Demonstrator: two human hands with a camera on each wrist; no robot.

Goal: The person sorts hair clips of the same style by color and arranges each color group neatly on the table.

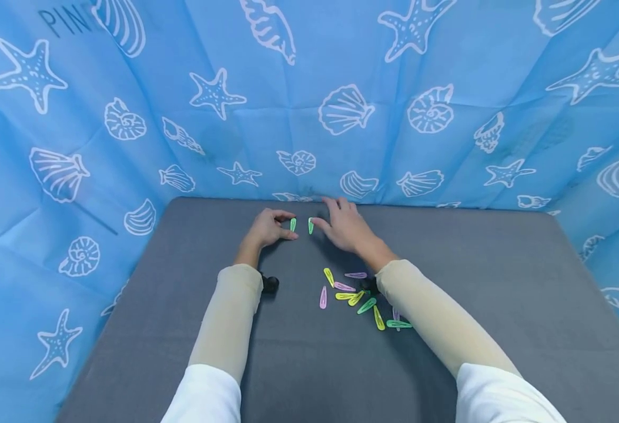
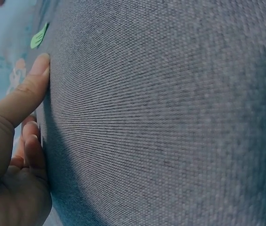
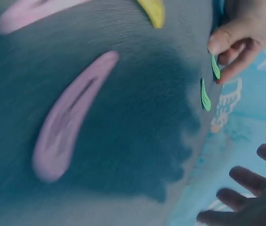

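Observation:
Near the far edge of the table, my left hand (image 1: 270, 228) has its thumb and a finger at the two ends of a green snap hair clip (image 1: 293, 224), which shows between them in the right wrist view too. A second green hair clip (image 1: 311, 225) lies just to the right, a small gap away. My right hand (image 1: 345, 224) is beside that second clip, thumb tip close to it and the other fingers spread toward the back edge. In the right wrist view those fingers (image 3: 246, 180) are apart and hold nothing. From the left wrist, the thumb (image 2: 32, 82) looks straight.
Loose hair clips lie nearer the body: yellow (image 1: 379, 318), pink (image 1: 323, 297), purple (image 1: 355, 275) and green (image 1: 366, 305), partly under the right forearm. The grey table (image 1: 298, 364) ends at a blue shell-patterned curtain (image 1: 267, 141).

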